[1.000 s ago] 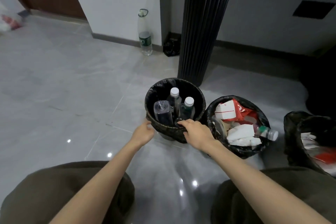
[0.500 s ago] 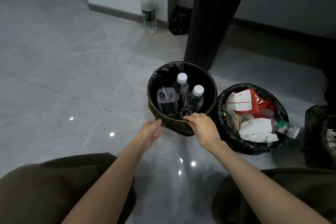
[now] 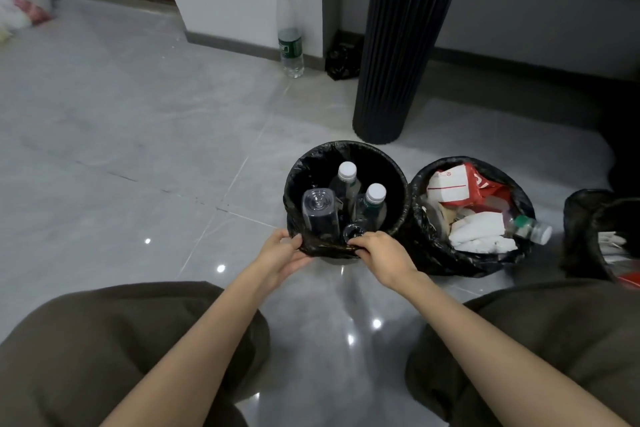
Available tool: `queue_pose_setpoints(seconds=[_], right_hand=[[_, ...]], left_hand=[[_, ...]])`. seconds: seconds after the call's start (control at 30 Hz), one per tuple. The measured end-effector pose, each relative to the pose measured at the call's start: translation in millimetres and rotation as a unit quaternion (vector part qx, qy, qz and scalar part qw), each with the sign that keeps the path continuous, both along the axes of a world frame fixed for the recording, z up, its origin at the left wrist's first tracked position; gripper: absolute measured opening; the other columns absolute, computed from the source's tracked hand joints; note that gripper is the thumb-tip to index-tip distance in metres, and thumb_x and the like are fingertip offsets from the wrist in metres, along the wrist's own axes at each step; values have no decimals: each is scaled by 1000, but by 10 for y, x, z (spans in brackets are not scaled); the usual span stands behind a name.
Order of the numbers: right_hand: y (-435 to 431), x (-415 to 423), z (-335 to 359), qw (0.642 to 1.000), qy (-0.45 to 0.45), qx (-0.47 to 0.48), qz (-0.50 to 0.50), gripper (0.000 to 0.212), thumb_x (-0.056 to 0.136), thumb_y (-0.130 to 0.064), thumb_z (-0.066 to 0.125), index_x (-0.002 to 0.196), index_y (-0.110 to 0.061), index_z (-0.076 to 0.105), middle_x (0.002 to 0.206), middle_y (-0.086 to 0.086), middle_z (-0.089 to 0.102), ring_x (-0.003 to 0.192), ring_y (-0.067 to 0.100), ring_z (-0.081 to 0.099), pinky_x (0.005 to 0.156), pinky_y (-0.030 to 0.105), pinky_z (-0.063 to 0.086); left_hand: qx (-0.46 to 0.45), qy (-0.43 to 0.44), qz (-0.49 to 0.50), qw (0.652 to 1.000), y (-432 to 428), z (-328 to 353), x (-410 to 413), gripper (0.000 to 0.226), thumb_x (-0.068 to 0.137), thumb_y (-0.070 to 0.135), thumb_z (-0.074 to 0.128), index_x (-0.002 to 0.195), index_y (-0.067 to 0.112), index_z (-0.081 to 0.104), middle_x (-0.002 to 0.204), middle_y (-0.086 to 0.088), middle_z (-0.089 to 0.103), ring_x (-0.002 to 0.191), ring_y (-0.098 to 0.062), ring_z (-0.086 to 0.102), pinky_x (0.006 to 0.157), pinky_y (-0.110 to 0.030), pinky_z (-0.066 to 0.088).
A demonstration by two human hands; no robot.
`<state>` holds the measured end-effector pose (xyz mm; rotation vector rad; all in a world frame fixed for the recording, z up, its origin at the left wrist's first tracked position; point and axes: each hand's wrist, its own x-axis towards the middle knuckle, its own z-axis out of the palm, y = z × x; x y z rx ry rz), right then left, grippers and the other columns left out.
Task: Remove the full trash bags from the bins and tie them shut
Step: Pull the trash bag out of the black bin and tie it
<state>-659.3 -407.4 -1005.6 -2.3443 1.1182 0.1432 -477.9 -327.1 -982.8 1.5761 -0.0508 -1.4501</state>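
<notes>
Head view: a black fluted pillar (image 3: pixel 398 45) rises from the grey tiled floor (image 3: pixel 121 135). Just in front of its foot, toward the viewer, stands a round bin (image 3: pixel 341 259) lined with a black bag (image 3: pixel 388 163), whose edge is folded out over the rim. The bag sits in the bin, its mouth open.

The left grip (image 3: pixel 280 253) pinches the bag's near edge from the outside, thumb on top and fingers curled under the fold. The right grip (image 3: pixel 381 255) is beside it on the same edge, fingers hooked over the rim and pinching the film. The fold between the two is bunched up.

Inside the bag two capped bottles (image 3: pixel 346 180) stand upright, and a clear bottle (image 3: pixel 320 211) stands with its base up.

In front of the pillar and to its right, a second black bag (image 3: pixel 519 191) touches the first. It is heaped with red-and-white cartons (image 3: pixel 450 187), white paper (image 3: pixel 478 229) and a bottle lying on its side. Farther right of the pillar, a third black bag (image 3: pixel 581 218) is cut off by the frame.

Left of the pillar, a tall bottle (image 3: pixel 290 31) stands against the wall. A small black sack (image 3: pixel 341 62) lies between it and the pillar.

The person's knees in dark trousers (image 3: pixel 104 357) fill the near corners.
</notes>
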Motion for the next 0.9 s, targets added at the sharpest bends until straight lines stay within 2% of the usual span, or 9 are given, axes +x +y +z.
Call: queue_pose_setpoints(seconds=[0.13,0.23,0.33,0.4,0.47,0.6,0.73,0.8,0.9], right_hand=[[238,-56,80,998,-60,-30,15,48,85,-5,53,128,-26,54,133,-4,50,110,22,58,91,32,47],[406,-26,67,994,-75,-71,25,42,81,-18,65,122,-27,55,132,-4,45,106,22,56,89,33,45],[493,61,22,986,-83,-140,39,34,70,-28,76,102,-26,65,113,-7,58,94,19,59,78,32,47],[523,101,37,980,-70,-184,33,26,66,-31,80,87,-27,67,93,-11,64,83,16,60,69,29,48],[521,97,83,976,-43,-210,26,18,68,-29,77,81,-26,63,76,-12,65,77,16,59,68,30,48],[401,-36,204,962,44,-270,16,25,61,-19,74,79,-21,58,68,-5,64,68,20,59,63,33,45],[179,-233,360,950,63,-304,-38,32,51,-6,79,74,-15,58,59,0,57,44,23,56,50,28,40],[83,-321,439,952,59,-294,-58,27,56,-5,77,75,-13,59,59,2,57,40,25,55,47,28,43],[-14,-390,552,966,1,-247,-68,15,86,-12,54,99,-14,59,85,4,64,64,32,63,64,41,53]], left_hand=[[-9,7,5,1000,142,154,-50,17,97,-1,40,84,10,41,84,-20,62,76,-27,64,90,-42,47],[-8,9,12,1000,202,180,-44,22,96,-3,41,79,10,40,80,-20,61,59,-21,68,92,-43,47],[-9,21,15,1000,241,207,-49,23,96,-4,41,78,9,40,81,-21,61,51,-18,69,89,-43,48],[-5,21,13,1000,259,231,-58,23,95,-5,41,77,9,40,81,-21,61,58,-21,68,89,-45,51],[-2,22,12,1000,266,249,-60,23,95,-5,41,77,8,39,82,-21,60,62,-23,67,93,-46,48],[6,31,23,999,237,281,-64,21,95,-8,39,80,6,41,85,-19,56,72,-26,63,91,-45,46],[8,25,3,1000,187,281,-116,18,95,-4,43,82,7,43,89,-10,52,79,-23,61,86,-42,50],[12,-2,-19,1000,153,290,-138,17,96,1,45,81,10,44,84,-4,51,79,-20,61,81,-37,54],[32,-58,-40,997,89,341,-135,17,96,6,43,81,14,46,82,-2,54,74,-16,60,74,-31,53]])
